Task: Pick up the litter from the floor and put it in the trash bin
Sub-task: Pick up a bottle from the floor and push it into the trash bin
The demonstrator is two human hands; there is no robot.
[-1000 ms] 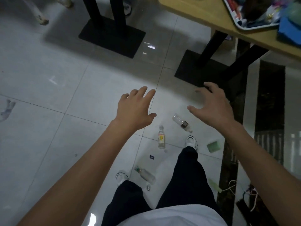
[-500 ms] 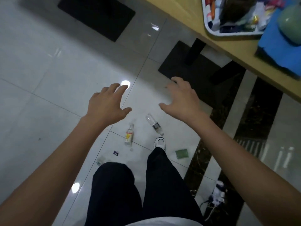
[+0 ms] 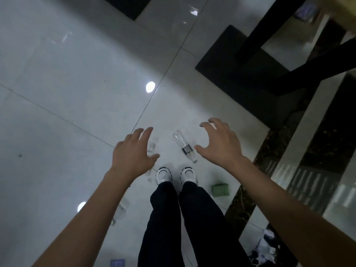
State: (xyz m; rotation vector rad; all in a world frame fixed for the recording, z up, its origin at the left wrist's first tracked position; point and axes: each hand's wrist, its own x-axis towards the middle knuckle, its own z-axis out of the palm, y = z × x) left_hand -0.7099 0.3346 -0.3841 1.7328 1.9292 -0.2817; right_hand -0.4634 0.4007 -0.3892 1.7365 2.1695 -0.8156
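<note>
Feet are side by side now, and the hands have dropped lower. Left hand and right hand hang spread, holding nothing. Clear bottle lies on the floor between them, with a green pack by the right shoe.

The light is dim and cool, bluish-grey throughout. The glossy floor mirrors overhead lamps as round glare spots, with fainter streaks further up. The black base plate sinks into near-featureless shadow. The counter in the top right corner is smeared by blur. Tile seams bow with wide-angle distortion, and the clear bottle looks soft.
</note>
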